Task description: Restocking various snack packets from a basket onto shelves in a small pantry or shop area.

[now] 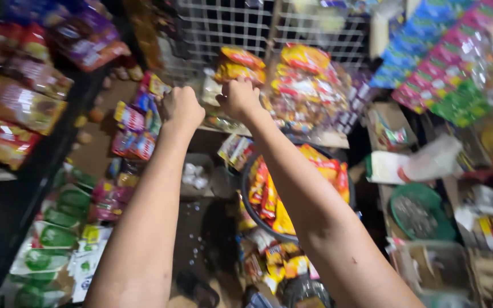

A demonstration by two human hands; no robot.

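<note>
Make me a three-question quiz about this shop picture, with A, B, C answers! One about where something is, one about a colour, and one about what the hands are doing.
1. Where is the round dark basket of snack packets?
A. Below the right arm
B. On top of the wire grid
C. In the left hand

2. What colour is the round basket at the lower right?
A. Pink
B. Green
C. White

3. How are the two hands?
A. Flat and open
B. Closed into fists
C. Hidden from view

Answers:
1. A, since the dark basket sits under the raised right forearm.
2. B, since its rim is plainly green.
3. B, since the left hand and right hand both have fingers curled shut, raised near the hanging yellow snack packets.
</note>
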